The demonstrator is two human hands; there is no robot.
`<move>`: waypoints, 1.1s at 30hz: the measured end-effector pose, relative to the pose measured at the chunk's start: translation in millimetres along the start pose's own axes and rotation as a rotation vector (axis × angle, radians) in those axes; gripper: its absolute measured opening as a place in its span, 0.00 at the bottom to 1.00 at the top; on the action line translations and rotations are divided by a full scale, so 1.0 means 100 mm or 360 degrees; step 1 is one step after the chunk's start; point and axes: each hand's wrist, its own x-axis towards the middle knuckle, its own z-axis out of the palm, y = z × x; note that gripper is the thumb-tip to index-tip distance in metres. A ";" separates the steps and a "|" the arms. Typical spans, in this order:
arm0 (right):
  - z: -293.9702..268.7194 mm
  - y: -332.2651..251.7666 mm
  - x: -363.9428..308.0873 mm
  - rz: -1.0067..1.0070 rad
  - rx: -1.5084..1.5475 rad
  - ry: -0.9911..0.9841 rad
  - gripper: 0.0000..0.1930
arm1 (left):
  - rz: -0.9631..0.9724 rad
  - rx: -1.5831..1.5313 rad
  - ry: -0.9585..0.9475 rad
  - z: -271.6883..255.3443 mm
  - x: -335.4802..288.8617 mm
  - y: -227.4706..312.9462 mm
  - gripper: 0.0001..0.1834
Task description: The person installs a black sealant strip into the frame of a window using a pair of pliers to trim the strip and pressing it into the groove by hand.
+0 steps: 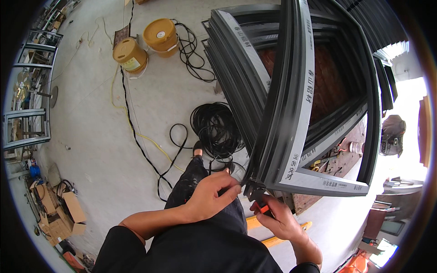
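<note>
A grey metal window frame point(284, 136), with a white printed film along its face, leans over other stacked frames. My left hand point(211, 194) is closed in a pinch beside the frame's near lower corner; what its fingers hold, if anything, cannot be made out. My right hand point(281, 219) grips a black-and-orange hand tool point(264, 208). The dark head of that tool is up against the same corner, and its exact kind is hard to tell. A coil of black cord or strip point(216, 132) lies on the floor just beyond my left hand, near my feet.
Several grey frames point(241, 86) are stacked over a brown board point(330, 82). Tools lie on a wooden surface point(350, 159) at right. Two yellow buckets point(160, 35) stand far off. Black and yellow cables point(157, 144) cross the floor. Cardboard boxes point(73, 211) sit at left.
</note>
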 end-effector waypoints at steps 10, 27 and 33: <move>-0.01 -0.12 0.10 -0.0098 -0.0393 0.0072 0.20 | 0.0318 0.0249 0.0042 -0.10 0.04 -0.02 0.04; 0.00 -0.20 0.15 -0.0260 -0.0566 0.0169 0.13 | 0.0663 0.0727 0.0065 -0.15 0.12 0.11 0.06; -0.01 -0.23 0.19 -0.0465 -0.0755 0.0266 0.14 | 0.0641 0.0712 0.0022 -0.14 0.14 0.08 0.06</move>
